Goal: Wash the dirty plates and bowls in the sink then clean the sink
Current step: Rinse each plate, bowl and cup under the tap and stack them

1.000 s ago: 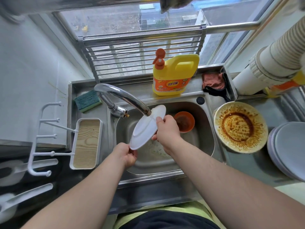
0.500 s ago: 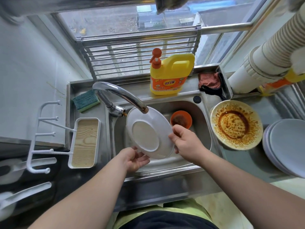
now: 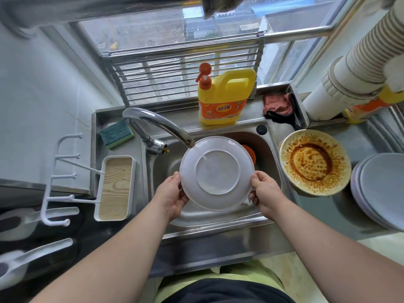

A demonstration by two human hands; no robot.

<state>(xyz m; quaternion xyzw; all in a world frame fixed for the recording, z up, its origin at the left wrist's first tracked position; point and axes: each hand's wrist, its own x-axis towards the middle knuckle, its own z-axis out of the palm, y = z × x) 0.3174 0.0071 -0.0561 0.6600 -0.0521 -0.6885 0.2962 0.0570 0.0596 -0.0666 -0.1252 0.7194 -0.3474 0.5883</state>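
Fingers of the left hand (image 3: 169, 194) and the right hand (image 3: 265, 193) now grip the white plate (image 3: 217, 173) by its 2 side edges, over the sink (image 3: 265, 149). A second ago it stood tilted on edge; now its underside faces up beneath the tap (image 3: 157, 123). I think the back is getting rinsed, while 1 dirty plate (image 3: 314, 161) waits beside the sink.

Shiny steel sink (image 3: 271, 149), wood-grain tray (image 3: 115, 186)

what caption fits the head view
Both hands hold a white plate bottom-up under the faucet.
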